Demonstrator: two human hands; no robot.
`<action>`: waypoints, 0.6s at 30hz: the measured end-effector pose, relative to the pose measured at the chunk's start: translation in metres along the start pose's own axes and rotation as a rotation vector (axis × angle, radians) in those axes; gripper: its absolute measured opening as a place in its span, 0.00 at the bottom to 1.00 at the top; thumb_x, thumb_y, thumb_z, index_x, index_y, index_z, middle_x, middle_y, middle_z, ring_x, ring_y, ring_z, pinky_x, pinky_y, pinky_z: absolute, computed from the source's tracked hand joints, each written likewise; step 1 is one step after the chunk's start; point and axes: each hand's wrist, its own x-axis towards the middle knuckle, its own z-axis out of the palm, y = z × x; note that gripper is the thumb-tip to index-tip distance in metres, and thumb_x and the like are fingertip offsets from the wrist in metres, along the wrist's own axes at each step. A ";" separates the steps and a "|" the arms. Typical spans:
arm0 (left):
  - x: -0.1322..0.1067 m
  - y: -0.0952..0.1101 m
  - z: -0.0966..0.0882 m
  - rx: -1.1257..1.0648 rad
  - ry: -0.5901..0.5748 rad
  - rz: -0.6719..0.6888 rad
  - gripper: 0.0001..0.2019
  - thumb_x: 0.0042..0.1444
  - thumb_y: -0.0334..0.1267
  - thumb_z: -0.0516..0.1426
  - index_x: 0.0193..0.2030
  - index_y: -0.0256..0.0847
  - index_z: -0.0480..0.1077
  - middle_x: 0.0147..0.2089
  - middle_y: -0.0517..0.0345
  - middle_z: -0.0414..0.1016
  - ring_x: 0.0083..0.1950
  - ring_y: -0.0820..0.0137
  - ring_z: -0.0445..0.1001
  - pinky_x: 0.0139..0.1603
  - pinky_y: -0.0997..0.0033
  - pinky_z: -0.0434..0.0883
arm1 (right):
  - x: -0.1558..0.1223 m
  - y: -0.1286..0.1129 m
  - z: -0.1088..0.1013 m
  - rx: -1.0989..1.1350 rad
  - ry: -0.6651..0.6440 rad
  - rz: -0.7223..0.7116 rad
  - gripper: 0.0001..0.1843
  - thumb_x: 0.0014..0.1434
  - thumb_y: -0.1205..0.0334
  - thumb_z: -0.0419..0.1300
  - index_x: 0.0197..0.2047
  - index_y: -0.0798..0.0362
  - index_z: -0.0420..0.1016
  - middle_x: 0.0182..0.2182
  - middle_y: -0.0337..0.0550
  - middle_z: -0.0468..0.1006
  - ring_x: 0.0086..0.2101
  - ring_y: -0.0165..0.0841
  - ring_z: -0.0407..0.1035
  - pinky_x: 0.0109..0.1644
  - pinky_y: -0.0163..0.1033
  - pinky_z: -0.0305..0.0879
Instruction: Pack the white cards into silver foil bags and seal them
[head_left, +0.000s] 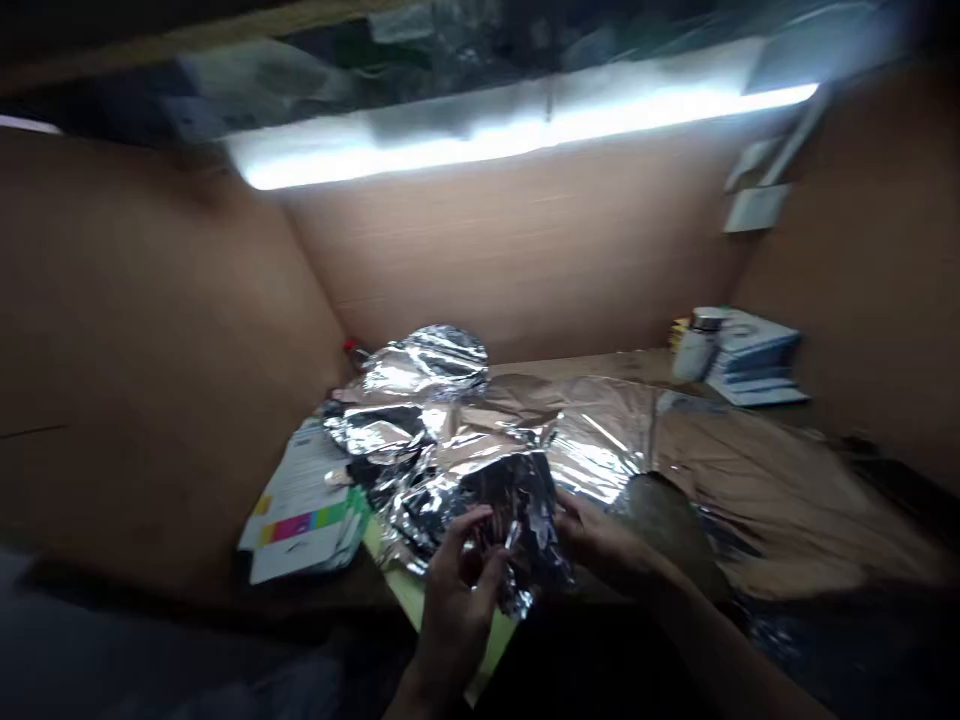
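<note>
A large crumpled sheet of shiny silver foil (420, 440) spreads over the worktop, with a rounded part at its far left end. My left hand (461, 585) pinches the near edge of this foil, thumb and fingers curled together. On the other side of the same bunched piece, my right hand (600, 540) grips the foil with its fingers partly hidden behind it. Between the two hands the foil hangs in dark, wrinkled folds over the front edge. Whether anything is inside the folds I cannot tell.
Printed papers (300, 510) lie at the left, beside a yellow sheet (409, 590) under the foil. A white bottle (697, 345) and a stack of booklets (754, 355) stand at the back right. Brown panels (510, 260) enclose the worktop under a lit tube (525, 135).
</note>
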 end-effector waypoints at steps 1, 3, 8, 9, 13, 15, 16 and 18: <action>-0.003 0.008 -0.010 0.066 0.058 0.050 0.23 0.63 0.46 0.63 0.62 0.51 0.63 0.59 0.50 0.76 0.43 0.66 0.80 0.47 0.63 0.78 | -0.003 0.001 0.006 -0.081 0.001 -0.002 0.29 0.65 0.37 0.62 0.52 0.55 0.79 0.41 0.48 0.80 0.43 0.44 0.74 0.48 0.46 0.71; -0.008 0.025 -0.027 0.207 0.103 0.110 0.27 0.61 0.46 0.65 0.64 0.49 0.62 0.61 0.48 0.75 0.48 0.63 0.80 0.49 0.63 0.77 | -0.008 0.003 0.015 -0.209 -0.037 -0.007 0.24 0.68 0.42 0.60 0.49 0.56 0.80 0.39 0.47 0.80 0.41 0.42 0.73 0.47 0.44 0.71; -0.001 0.051 -0.055 0.532 -0.193 0.032 0.18 0.68 0.53 0.56 0.38 0.42 0.78 0.34 0.56 0.80 0.34 0.68 0.77 0.37 0.70 0.72 | -0.013 -0.002 0.037 -0.366 -0.276 -0.001 0.21 0.69 0.45 0.60 0.49 0.54 0.83 0.37 0.44 0.81 0.37 0.40 0.73 0.44 0.40 0.72; 0.006 0.052 -0.064 0.590 -0.186 -0.030 0.20 0.68 0.54 0.55 0.34 0.42 0.78 0.30 0.58 0.79 0.32 0.68 0.76 0.35 0.70 0.71 | -0.014 -0.004 0.040 -0.391 -0.279 -0.004 0.21 0.69 0.45 0.59 0.48 0.53 0.83 0.37 0.44 0.82 0.37 0.40 0.73 0.44 0.40 0.72; 0.041 0.049 -0.139 0.869 0.290 -0.218 0.19 0.67 0.54 0.53 0.45 0.43 0.78 0.47 0.49 0.83 0.55 0.55 0.78 0.54 0.59 0.73 | -0.015 -0.012 0.040 -0.450 -0.203 -0.020 0.24 0.69 0.42 0.57 0.51 0.51 0.84 0.38 0.45 0.83 0.38 0.43 0.75 0.44 0.42 0.74; 0.055 0.046 -0.189 0.964 0.500 -0.307 0.21 0.63 0.51 0.57 0.53 0.37 0.75 0.57 0.35 0.78 0.66 0.42 0.69 0.63 0.43 0.66 | -0.017 -0.014 0.037 -0.439 -0.195 -0.026 0.25 0.67 0.40 0.58 0.52 0.50 0.85 0.39 0.47 0.84 0.39 0.45 0.76 0.44 0.43 0.75; 0.060 0.043 -0.211 1.002 0.581 -0.356 0.25 0.58 0.50 0.61 0.55 0.33 0.73 0.61 0.28 0.74 0.68 0.36 0.66 0.63 0.37 0.64 | -0.018 -0.015 0.036 -0.425 -0.193 -0.028 0.26 0.67 0.39 0.59 0.53 0.50 0.85 0.40 0.48 0.85 0.40 0.47 0.76 0.45 0.44 0.75; 0.063 0.035 -0.243 1.056 0.676 -0.413 0.30 0.51 0.48 0.66 0.57 0.30 0.71 0.63 0.21 0.70 0.67 0.30 0.66 0.62 0.33 0.64 | -0.019 -0.015 0.035 -0.386 -0.186 -0.032 0.26 0.66 0.40 0.61 0.55 0.50 0.84 0.44 0.50 0.85 0.43 0.49 0.77 0.47 0.45 0.75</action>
